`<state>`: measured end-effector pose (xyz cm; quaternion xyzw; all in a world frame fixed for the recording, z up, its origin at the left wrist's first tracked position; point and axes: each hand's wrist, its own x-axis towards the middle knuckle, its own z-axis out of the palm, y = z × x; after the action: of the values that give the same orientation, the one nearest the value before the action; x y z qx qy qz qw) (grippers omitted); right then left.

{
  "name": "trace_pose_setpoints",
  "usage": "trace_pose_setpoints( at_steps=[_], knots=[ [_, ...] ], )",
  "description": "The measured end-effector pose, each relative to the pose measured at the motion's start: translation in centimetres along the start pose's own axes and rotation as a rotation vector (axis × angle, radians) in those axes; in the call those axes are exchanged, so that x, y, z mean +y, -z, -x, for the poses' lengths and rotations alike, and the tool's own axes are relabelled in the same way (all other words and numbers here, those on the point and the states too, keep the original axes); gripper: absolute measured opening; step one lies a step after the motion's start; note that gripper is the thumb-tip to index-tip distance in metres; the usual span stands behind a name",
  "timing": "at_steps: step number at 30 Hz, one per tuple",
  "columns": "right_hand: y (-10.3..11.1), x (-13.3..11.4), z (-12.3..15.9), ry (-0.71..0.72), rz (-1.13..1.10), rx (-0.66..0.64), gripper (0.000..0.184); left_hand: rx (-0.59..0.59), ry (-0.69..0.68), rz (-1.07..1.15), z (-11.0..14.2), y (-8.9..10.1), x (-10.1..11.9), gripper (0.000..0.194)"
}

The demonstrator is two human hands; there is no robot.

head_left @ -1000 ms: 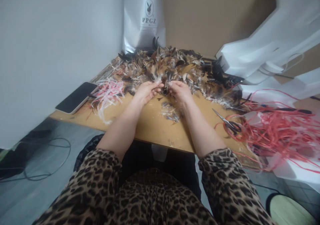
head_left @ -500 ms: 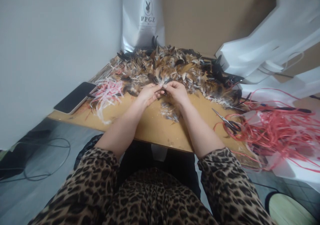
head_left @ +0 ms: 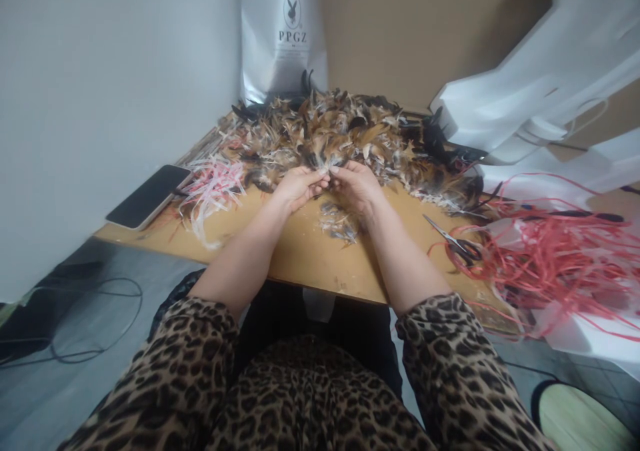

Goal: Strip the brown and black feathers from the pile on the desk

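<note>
At the front of a heap of brown and black feathers, my two hands meet fingertip to fingertip. My left hand is closed in a pinch on a feather with a pale base. Thumb and fingers of my right hand pinch at the same feather from the other side. Whether one feather or a small bunch is held, I cannot tell. Just below the hands, a small clump of grey and white fluffy feathers lies on the wooden board.
Scissors lie right of my forearm, beside a tangle of red strips. Pink and white strips and a phone lie on the left. A silver bag stands behind the feathers; white packaging is at the right.
My right hand has turned slightly and its fingers have shifted at the pinch. The left hand stays nearly in place. The whole view has moved a little.
</note>
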<state>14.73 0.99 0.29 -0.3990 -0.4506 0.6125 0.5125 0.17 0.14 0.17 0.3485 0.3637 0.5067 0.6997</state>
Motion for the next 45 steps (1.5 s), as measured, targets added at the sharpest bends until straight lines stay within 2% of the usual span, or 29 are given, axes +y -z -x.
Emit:
trace_pose_setpoints(
  at_steps=[9, 16, 23, 28, 32, 35, 37, 39, 41, 45],
  knots=[
    [-0.3, 0.2, 0.1, 0.097, 0.105, 0.053, 0.038, -0.047, 0.033, -0.033, 0.1, 0.1, 0.1, 0.009],
    [-0.6, -0.4, 0.6, 0.137, 0.151, 0.063, 0.036, -0.013, -0.059, -0.177, 0.6, -0.3, 0.2, 0.017],
    [-0.7, -0.2, 0.4, 0.156, 0.151, 0.108, 0.043, -0.015, -0.141, -0.284, 0.1, 0.1, -0.3, 0.020],
    [-0.8, 0.5, 0.0, 0.120, 0.008, 0.059, 0.049, -0.013, -0.148, -0.279, 0.0, 0.1, -0.3, 0.016],
    [-1.1, 0.2, 0.3, 0.063, -0.068, -0.038, 0.053, -0.056, -0.145, -0.290, 0.2, 0.1, -0.1, 0.018],
    [-1.2, -0.1, 0.6, 0.021, -0.064, -0.104, 0.052, -0.096, -0.155, -0.339, 0.4, 0.4, 0.1, 0.022],
    [-1.2, -0.1, 0.6, 0.011, -0.040, -0.093, 0.049, -0.108, -0.182, -0.373, 0.4, 0.6, 0.4, 0.024],
    [-1.2, 0.1, 0.5, 0.020, -0.001, -0.048, 0.041, -0.075, -0.231, -0.366, 0.3, 1.0, 0.9, 0.025],
    [-1.1, 0.7, 0.2, 0.067, 0.098, 0.005, 0.035, 0.041, -0.319, -0.270, 0.1, 1.4, 1.7, 0.022],
    [-1.0, 1.9, -0.3, 0.268, 0.556, 0.049, 0.018, 0.263, -0.403, -0.084, -0.1, 2.1, 3.1, 0.020]
  ],
)
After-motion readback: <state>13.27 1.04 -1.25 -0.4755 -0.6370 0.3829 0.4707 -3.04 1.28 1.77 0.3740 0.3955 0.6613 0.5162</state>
